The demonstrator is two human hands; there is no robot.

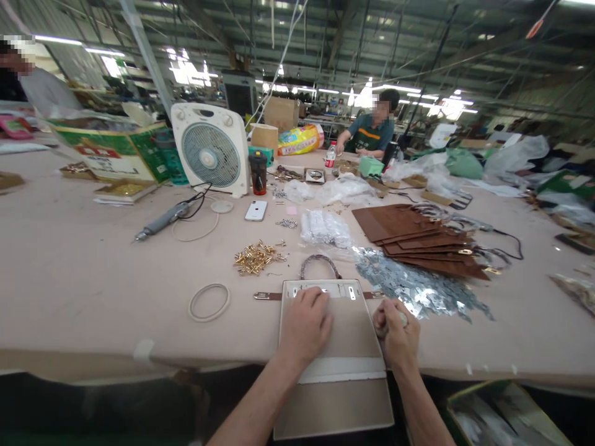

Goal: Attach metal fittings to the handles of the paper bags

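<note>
A beige bag panel (344, 337) lies before me and hangs past the table's front edge. A brown braided handle (320, 259) arches from its far edge, and straps with metal ends (268, 296) stick out at both sides. Metal plates (352, 292) show along the top. My left hand (307, 325) rests on the panel, its fingers slightly bent and their tips by the plates; anything beneath them is hidden. Just off the panel's right edge, my right hand (400, 331) is closed in a fist. A small pale piece shows at its fingers, but I cannot tell what it is.
Flat metal plates (413, 285) are heaped at right, near stacked brown bag pieces (418, 238). Gold rivet-like pieces (255, 257), a pale ring (209, 302), an electric screwdriver (162, 222), a phone (255, 210) and a fan (211, 152) lie leftward. A co-worker (374, 127) sits opposite.
</note>
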